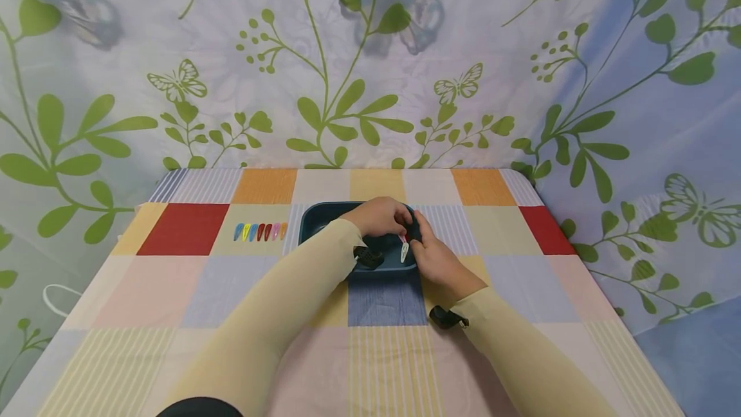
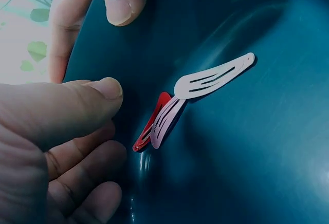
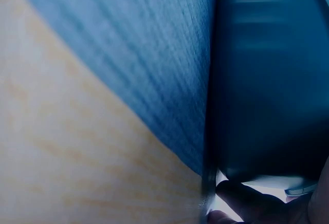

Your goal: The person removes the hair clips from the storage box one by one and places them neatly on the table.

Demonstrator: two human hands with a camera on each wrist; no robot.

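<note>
Above and behind the patchwork tablecloth (image 1: 382, 365), a pale curtain (image 1: 266, 140), printed with green leafy stems, dotted sprigs and outlined butterflies. High over the tablecloth's far edge, blurred bluish-grey butterfly shapes (image 1: 428, 2). Across the tablecloth itself, squares in red, orange, cream, pink and blue, some of them striped. Just beyond the tablecloth's left edge, a thin white loop (image 1: 47, 302). Past its right edge, more leaf-printed fabric (image 1: 683, 237).

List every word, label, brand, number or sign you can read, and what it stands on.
None can be read.
White slotted hair clip, pink one, red one: no lettering visible.
Dark blue rectangular plastic tray: none visible.
Row of seven multicoloured teardrop-shaped clips: too small to tell.
</note>
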